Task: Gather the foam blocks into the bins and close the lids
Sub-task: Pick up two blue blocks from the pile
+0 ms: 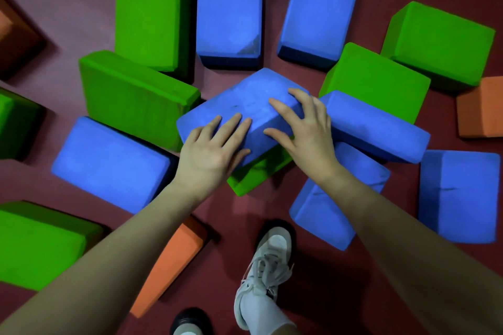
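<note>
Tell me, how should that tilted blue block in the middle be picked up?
Probably by its two long sides, from above: the blue block is too wide for one hand and lies tilted on a green block. The left hand and right hand already rest there.

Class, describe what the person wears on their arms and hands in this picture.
Nothing: the left hand and right hand are bare, with no gloves, rings or watch showing. Both forearms are bare to the picture's edge, so no sleeve is visible.
</note>
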The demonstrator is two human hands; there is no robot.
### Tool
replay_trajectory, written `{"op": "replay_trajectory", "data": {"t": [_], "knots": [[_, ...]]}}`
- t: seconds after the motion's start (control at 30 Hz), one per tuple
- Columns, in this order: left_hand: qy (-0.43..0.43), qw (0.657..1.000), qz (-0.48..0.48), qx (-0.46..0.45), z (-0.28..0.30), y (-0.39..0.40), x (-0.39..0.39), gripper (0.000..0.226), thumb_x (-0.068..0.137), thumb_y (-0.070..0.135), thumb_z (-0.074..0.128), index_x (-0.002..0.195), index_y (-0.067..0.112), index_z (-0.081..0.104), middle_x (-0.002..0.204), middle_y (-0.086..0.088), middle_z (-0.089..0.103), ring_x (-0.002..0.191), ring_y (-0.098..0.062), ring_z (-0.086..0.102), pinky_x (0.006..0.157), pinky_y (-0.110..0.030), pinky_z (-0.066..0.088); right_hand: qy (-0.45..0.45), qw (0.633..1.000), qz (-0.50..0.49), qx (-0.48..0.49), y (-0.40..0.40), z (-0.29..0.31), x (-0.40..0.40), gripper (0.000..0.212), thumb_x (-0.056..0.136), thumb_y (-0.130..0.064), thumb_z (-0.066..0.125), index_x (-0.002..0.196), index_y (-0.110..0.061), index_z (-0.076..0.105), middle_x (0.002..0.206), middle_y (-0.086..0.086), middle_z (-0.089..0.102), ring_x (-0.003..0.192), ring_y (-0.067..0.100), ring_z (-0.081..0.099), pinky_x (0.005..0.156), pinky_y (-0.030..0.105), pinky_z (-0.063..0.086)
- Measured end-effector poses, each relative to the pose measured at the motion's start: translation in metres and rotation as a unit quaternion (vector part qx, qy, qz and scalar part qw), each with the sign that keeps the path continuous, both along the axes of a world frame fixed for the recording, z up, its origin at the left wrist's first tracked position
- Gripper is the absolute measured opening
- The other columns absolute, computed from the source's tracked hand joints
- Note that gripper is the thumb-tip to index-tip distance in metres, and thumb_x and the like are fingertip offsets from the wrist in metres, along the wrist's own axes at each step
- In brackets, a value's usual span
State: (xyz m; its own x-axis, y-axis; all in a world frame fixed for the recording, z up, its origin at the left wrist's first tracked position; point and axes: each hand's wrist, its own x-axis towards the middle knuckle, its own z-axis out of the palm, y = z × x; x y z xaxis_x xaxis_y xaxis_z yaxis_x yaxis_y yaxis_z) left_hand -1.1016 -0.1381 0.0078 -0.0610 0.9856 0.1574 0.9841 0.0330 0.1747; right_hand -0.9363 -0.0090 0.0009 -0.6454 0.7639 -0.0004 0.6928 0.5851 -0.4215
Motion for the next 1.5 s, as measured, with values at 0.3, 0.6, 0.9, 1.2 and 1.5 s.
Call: {"op": "replay_trajectory", "data": {"t": [0.3, 0.6, 0.9, 1.2, 1.5], "knots": [[0.037, 0.994, -0.043, -0.092, -0.001, 0.012, -0.029, 0.103, 0.056, 0.062, 0.076, 0.141, 0.02, 0.038, 0.129, -0.011, 0.059, 0.103, -0.037, 0.063, 0.075, -0.041, 0.049, 0.029, 0.997, -0.048, -0.053, -0.004, -0.003, -0.018, 0.054, 0.085, -0.05, 0.056, 0.13, -0.021, 0.059, 0.141, 0.016, 0.044, 0.123, 0.042, 0.041, 0.098, 0.053, 0.044], [-0.04, 0.998, -0.032, -0.039, 0.053, -0.001, -0.022, 0.082, 0.069, 0.059, 0.061, 0.135, 0.011, 0.051, 0.128, -0.011, 0.061, 0.092, -0.028, 0.068, 0.07, -0.035, 0.047, 0.059, 0.998, -0.036, -0.015, -0.014, 0.047, -0.007, 0.054, 0.089, -0.046, 0.051, 0.138, -0.023, 0.051, 0.149, 0.014, 0.037, 0.131, 0.042, 0.04, 0.104, 0.052, 0.038], [-0.162, 0.985, -0.002, -0.064, 0.139, -0.045, 0.039, 0.082, 0.069, 0.062, 0.053, 0.135, 0.013, 0.051, 0.128, -0.008, 0.061, 0.087, -0.025, 0.07, 0.065, -0.037, 0.051, 0.091, 0.984, -0.107, -0.112, -0.076, 0.139, 0.049, 0.065, 0.088, -0.052, 0.045, 0.147, -0.026, 0.037, 0.159, 0.013, 0.011, 0.139, 0.032, 0.035, 0.105, 0.043, 0.041], [-0.131, 0.989, 0.007, -0.064, 0.141, -0.022, 0.069, 0.073, 0.075, 0.06, 0.048, 0.136, 0.02, 0.047, 0.142, -0.011, 0.049, 0.076, -0.029, 0.07, 0.06, -0.035, 0.048, 0.131, 0.979, -0.087, -0.132, -0.049, 0.145, 0.069, 0.054, 0.091, -0.036, 0.051, 0.142, -0.021, 0.046, 0.159, 0.011, 0.015, 0.145, 0.023, 0.025, 0.108, 0.04, 0.036], [-0.192, 0.916, 0.307, -0.173, 0.088, 0.05, 0.124, 0.09, 0.065, 0.07, 0.028, 0.142, 0.025, 0.045, 0.153, -0.002, 0.035, 0.115, -0.031, 0.058, 0.086, -0.044, 0.046, -0.068, 0.989, 0.003, -0.134, 0.047, 0.075, 0.124, 0.062, 0.088, -0.042, 0.048, 0.145, -0.02, 0.042, 0.154, 0.011, 0.032, 0.137, 0.036, 0.035, 0.111, 0.049, 0.031]]}}
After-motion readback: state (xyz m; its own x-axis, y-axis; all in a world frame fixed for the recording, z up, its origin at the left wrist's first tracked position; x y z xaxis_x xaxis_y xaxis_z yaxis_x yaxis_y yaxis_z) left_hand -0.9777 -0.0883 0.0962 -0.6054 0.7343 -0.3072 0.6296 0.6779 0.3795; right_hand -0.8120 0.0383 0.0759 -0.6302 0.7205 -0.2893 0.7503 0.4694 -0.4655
